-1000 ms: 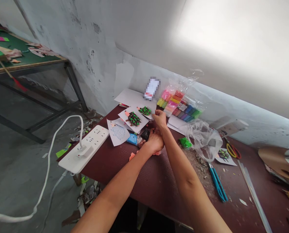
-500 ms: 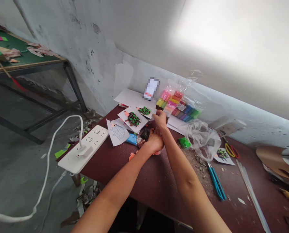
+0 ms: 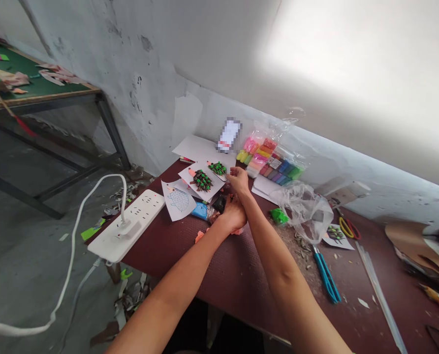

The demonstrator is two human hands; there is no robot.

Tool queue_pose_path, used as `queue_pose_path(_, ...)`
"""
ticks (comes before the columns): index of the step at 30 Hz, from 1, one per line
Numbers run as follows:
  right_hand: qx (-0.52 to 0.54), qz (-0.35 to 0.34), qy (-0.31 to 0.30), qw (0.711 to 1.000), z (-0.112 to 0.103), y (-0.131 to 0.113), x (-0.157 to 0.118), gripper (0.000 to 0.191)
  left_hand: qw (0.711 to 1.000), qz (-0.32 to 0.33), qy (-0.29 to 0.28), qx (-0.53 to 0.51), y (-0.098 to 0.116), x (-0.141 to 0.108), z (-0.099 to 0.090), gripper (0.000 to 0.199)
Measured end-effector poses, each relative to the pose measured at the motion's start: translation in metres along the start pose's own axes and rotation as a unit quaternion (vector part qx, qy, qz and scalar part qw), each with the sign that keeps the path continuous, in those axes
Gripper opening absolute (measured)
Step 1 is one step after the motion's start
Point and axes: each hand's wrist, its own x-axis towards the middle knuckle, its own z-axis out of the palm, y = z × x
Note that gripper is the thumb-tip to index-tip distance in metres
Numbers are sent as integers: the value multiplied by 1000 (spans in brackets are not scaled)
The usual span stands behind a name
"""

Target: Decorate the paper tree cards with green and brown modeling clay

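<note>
My right hand [image 3: 238,180] reaches over the corner of a white card with a green-dotted hedgehog [image 3: 217,168], its fingers pressed together at the card's edge. Just below, my left hand [image 3: 235,214] is bent with closed fingers beside a black lump [image 3: 219,203]; what they hold is hidden. A blue packet [image 3: 200,210] lies left of that hand, and orange clay [image 3: 199,236] is under and beside it. A second card with a larger hedgehog [image 3: 203,181] and a paper with a blue drawing [image 3: 178,200] lie to the left.
A white power strip [image 3: 131,223] sits on the table's left edge. Behind are a phone [image 3: 229,134] and coloured clay packs [image 3: 273,160]. To the right are a clear plastic bag [image 3: 306,209], green clay [image 3: 279,216], blue-handled pliers [image 3: 327,276] and scissors [image 3: 348,227].
My right hand has shifted slightly left and down, onto the smaller hedgehog card's corner. My left hand has barely moved.
</note>
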Motion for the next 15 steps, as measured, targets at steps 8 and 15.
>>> queue_pose_path(8, -14, -19, 28, 999, -8, -1, 2, 49, 999, -11, 47, -14, 1, 0, 4, 57)
queue_pose_path(15, -72, -147, 35, 986, -22, -26, -33, 27, 999, 5, 34, -30, 1, 8, 3, 54)
